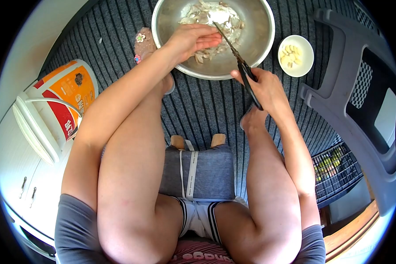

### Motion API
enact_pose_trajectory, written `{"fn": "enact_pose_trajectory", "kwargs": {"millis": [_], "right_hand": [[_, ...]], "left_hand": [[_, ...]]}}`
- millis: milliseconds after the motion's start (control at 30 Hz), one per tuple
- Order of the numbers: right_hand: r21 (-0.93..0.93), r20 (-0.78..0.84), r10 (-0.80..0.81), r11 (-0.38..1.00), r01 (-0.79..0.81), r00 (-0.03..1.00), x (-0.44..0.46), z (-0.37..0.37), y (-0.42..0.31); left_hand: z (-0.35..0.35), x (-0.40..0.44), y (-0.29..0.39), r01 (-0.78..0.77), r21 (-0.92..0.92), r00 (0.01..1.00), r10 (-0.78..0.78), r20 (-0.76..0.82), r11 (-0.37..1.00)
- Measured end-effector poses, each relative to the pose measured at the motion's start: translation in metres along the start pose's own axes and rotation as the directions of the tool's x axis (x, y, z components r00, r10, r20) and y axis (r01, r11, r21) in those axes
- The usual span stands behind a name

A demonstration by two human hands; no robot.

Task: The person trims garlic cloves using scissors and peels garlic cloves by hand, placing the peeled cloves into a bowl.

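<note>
A large metal bowl (pixel 163 31) stands on the striped mat and holds pale, greyish-white strips (pixel 202 12); their kind is unclear. Over its near left part, my left hand (pixel 193 40) has its fingers stretched out to the right, with nothing visible in them. My right hand (pixel 266 88), at the bowl's near right rim, grips the black handles of a pair of scissors (pixel 233 49). The blades slant up and left over the bowl, and their tip lies beside my left fingertips. Right of the bowl sits a small white bowl (pixel 309 57) with peeled garlic cloves (pixel 290 55).
An orange, red and white bucket (pixel 70 88) with a handle stands at left by a white cabinet (pixel 20 163). On the right are a grey plastic chair (pixel 334 83) and a black basket (pixel 334 169). A denim-covered stool (pixel 211 174) is between my legs.
</note>
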State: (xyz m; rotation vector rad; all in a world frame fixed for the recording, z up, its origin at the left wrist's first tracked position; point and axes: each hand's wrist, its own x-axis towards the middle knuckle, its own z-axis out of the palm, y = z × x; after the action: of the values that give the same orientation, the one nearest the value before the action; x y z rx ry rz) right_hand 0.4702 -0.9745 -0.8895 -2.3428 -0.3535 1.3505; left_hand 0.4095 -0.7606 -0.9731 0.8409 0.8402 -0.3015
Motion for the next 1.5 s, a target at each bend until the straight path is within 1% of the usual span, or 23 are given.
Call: {"fn": "enact_pose_trajectory", "kwargs": {"millis": [133, 233, 333, 400, 467, 567, 667, 767, 833, 867, 933, 967, 1000, 1067, 1133, 1167, 1200, 1233, 1267, 1333, 1367, 1467, 1500], "right_hand": [[-0.012, 0.014, 0.037, 0.999, -0.037, 0.999, 0.001, -0.004, 0.000], [-0.082, -0.091, -0.012, 0.997, 0.005, 0.996, 0.004, -0.002, 0.000], [-0.231, -0.298, -0.269, 0.951, 0.204, 0.916, 0.016, 0.008, 0.013], [-0.365, -0.313, -0.373, 0.896, 0.252, 0.874, 0.019, 0.010, 0.014], [-0.478, -0.326, -0.489, 0.824, 0.305, 0.809, 0.024, 0.013, 0.014], [-0.530, -0.351, -0.520, 0.796, 0.292, 0.779, 0.029, 0.016, 0.013], [-0.560, -0.334, -0.508, 0.784, 0.267, 0.794, 0.024, 0.014, 0.012], [-0.510, -0.368, -0.602, 0.768, 0.388, 0.709, 0.014, 0.005, -0.001], [-0.303, -0.356, -0.628, 0.778, 0.550, 0.692, 0.019, 0.007, -0.001], [-0.191, -0.353, -0.640, 0.764, 0.617, 0.683, 0.021, 0.007, 0.000], [-0.101, -0.382, -0.588, 0.794, 0.600, 0.713, 0.019, 0.003, 0.003], [-0.056, -0.394, -0.560, 0.806, 0.590, 0.728, 0.018, -0.001, 0.006], [-0.067, -0.443, -0.520, 0.832, 0.551, 0.731, 0.018, -0.007, 0.009], [-0.178, -0.466, -0.491, 0.867, 0.466, 0.736, 0.019, -0.025, 0.022], [-0.239, -0.580, -0.402, 0.916, 0.323, 0.709, 0.021, -0.044, 0.037], [-0.291, -0.567, -0.327, 0.938, 0.188, 0.756, 0.024, -0.052, 0.046], [-0.341, -0.560, -0.245, 0.939, 0.050, 0.792, 0.027, -0.059, 0.056], [-0.397, -0.549, -0.218, 0.918, -0.022, 0.807, 0.030, -0.062, 0.064], [-0.399, -0.565, -0.201, 0.915, -0.052, 0.801, 0.031, -0.060, 0.068], [-0.406, -0.591, -0.174, 0.908, -0.105, 0.787, 0.033, -0.057, 0.067], [-0.427, -0.622, -0.294, 0.904, 0.001, 0.726, 0.033, -0.055, 0.064], [-0.458, -0.622, -0.547, 0.835, 0.307, 0.560, 0.032, -0.043, 0.033], [-0.446, -0.580, -0.593, 0.805, 0.392, 0.559, 0.034, -0.035, 0.024]], "left_hand": [[-0.001, -0.001, 0.001, -0.048, 0.118, 0.999, 0.045, 0.031, 0.992], [-0.001, 0.001, 0.000, -0.067, 0.120, 0.995, 0.058, 0.080, 0.991], [-0.002, 0.002, -0.002, -0.075, 0.059, 0.988, 0.067, 0.136, 0.995], [-0.001, 0.001, -0.003, -0.073, 0.033, 0.987, 0.068, 0.146, 0.997], [0.002, -0.001, -0.003, -0.070, 0.071, 0.992, 0.061, 0.115, 0.995], [0.005, -0.004, -0.004, -0.051, 0.153, 0.993, 0.034, 0.112, 0.987], [0.010, -0.007, -0.006, -0.026, 0.230, 0.987, -0.012, 0.162, 0.973], [0.023, -0.013, -0.010, 0.002, 0.281, 0.970, -0.070, 0.233, 0.960], [0.030, -0.014, -0.012, 0.028, 0.322, 0.954, -0.122, 0.273, 0.946], [0.032, -0.015, -0.012, -0.001, 0.331, 0.953, -0.099, 0.285, 0.944], [0.036, -0.017, -0.010, -0.059, 0.349, 0.949, -0.056, 0.310, 0.935], [0.037, -0.017, -0.010, -0.061, 0.392, 0.944, -0.074, 0.321, 0.918], [0.036, -0.018, -0.010, -0.050, 0.367, 0.938, -0.082, 0.337, 0.929], [0.031, -0.020, -0.011, -0.026, 0.318, 0.923, -0.099, 0.371, 0.948], [0.018, -0.015, -0.004, -0.086, 0.459, 0.952, -0.062, 0.299, 0.884], [0.009, -0.010, 0.001, -0.110, 0.528, 0.963, -0.040, 0.265, 0.842], [0.000, -0.007, 0.003, -0.267, 0.721, 0.964, 0.176, 0.201, 0.639], [-0.010, -0.004, 0.002, -0.344, 0.866, 0.900, 0.391, 0.193, 0.362], [-0.020, -0.001, 0.002, -0.329, 0.943, 0.780, 0.578, 0.242, 0.049], [-0.035, 0.005, 0.004, -0.310, 0.933, 0.669, 0.656, 0.350, -0.183], [-0.040, 0.009, 0.003, -0.286, 0.913, 0.611, 0.678, 0.408, -0.291], [-0.044, 0.018, 0.007, -0.245, 0.933, 0.753, 0.555, 0.354, -0.263], [-0.043, 0.019, 0.009, -0.235, 0.951, 0.782, 0.541, 0.308, -0.201]]}}
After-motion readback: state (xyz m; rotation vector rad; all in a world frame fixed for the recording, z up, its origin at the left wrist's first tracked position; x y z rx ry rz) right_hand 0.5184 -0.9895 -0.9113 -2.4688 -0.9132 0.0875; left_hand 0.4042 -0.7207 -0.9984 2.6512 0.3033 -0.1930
